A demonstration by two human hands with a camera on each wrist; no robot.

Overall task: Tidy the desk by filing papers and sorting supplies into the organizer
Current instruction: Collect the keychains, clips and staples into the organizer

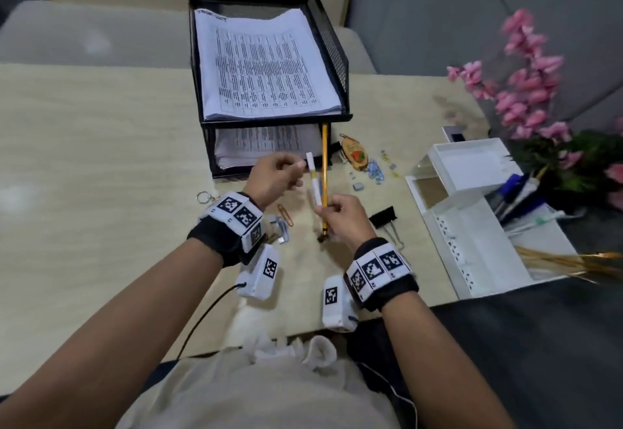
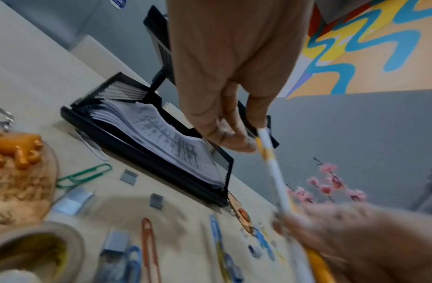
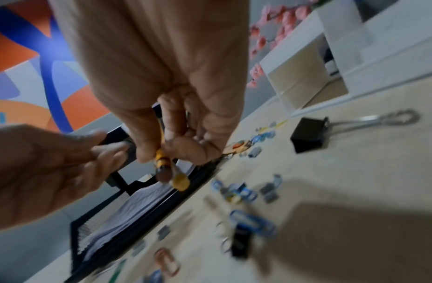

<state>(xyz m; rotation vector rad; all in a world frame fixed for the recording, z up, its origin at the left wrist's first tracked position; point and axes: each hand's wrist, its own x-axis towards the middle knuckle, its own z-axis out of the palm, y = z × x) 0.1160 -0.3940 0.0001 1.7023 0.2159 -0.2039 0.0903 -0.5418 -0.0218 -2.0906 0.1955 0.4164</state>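
Note:
I hold a white pen with a yellow band [image 1: 315, 184] and a yellow pencil [image 1: 324, 159] upright above the desk, in front of the black paper tray [image 1: 337, 58]. My right hand [image 1: 328, 208] grips the lower part of both; in the right wrist view their ends [image 3: 161, 159] stick out below its fingers. My left hand [image 1: 300, 165] pinches the pen's top end with its fingertips, and the left wrist view shows the pen [image 2: 275, 168] slanting down from them. The white organizer [image 1: 472, 226] stands to the right with several pens [image 1: 515, 192] in it.
Printed papers [image 1: 263, 68] fill both tray levels. Loose on the desk lie a black binder clip [image 1: 382, 218], blue paper clips [image 1: 376, 171], an orange clip [image 1: 285, 214], staple strips [image 1: 279, 226], a key ring [image 1: 204, 196] and a wooden keychain [image 1: 354, 155]. Pink flowers [image 1: 526, 74] stand at the far right.

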